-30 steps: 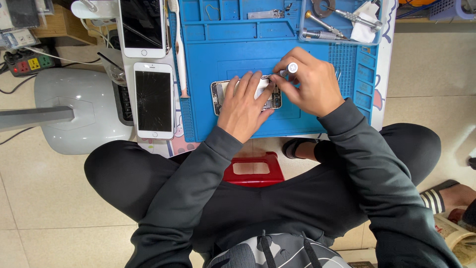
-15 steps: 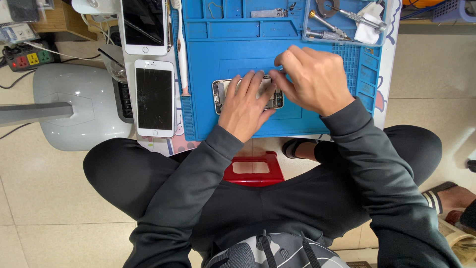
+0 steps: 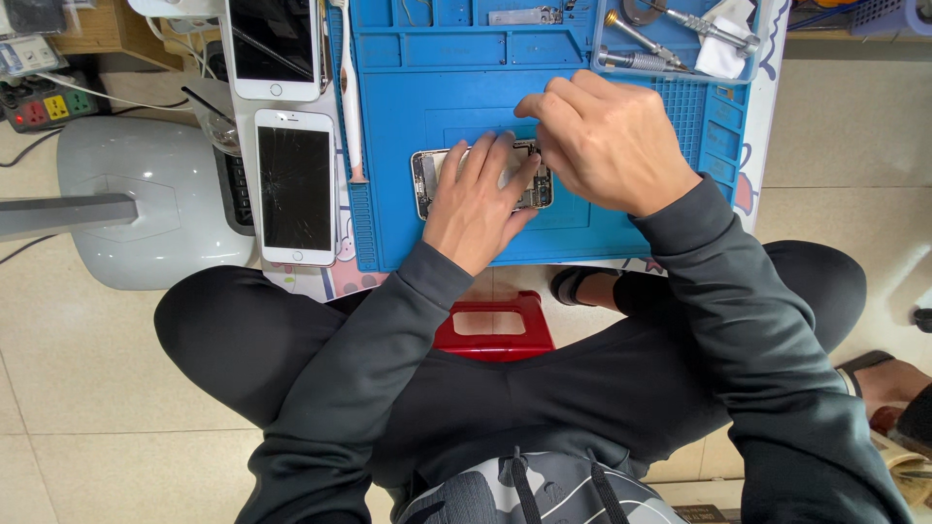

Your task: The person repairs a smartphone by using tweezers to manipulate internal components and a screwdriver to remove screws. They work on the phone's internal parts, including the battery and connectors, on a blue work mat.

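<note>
- Cracked white phone [image 3: 295, 186] lies left of the blue mat [image 3: 466, 87]
- Left hand [image 3: 476, 199], fingers spread flat, presses on the opened phone [image 3: 427, 180] mid-mat, hiding most of it
- Right hand [image 3: 607, 141] pinches above the phone's right end; what it grips is hidden

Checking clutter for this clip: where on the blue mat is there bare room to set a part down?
Bare mat lies between the tray row and the opened phone, and along the front edge below the right hand. Crowded: the tool tray, and around the left hand.
</note>
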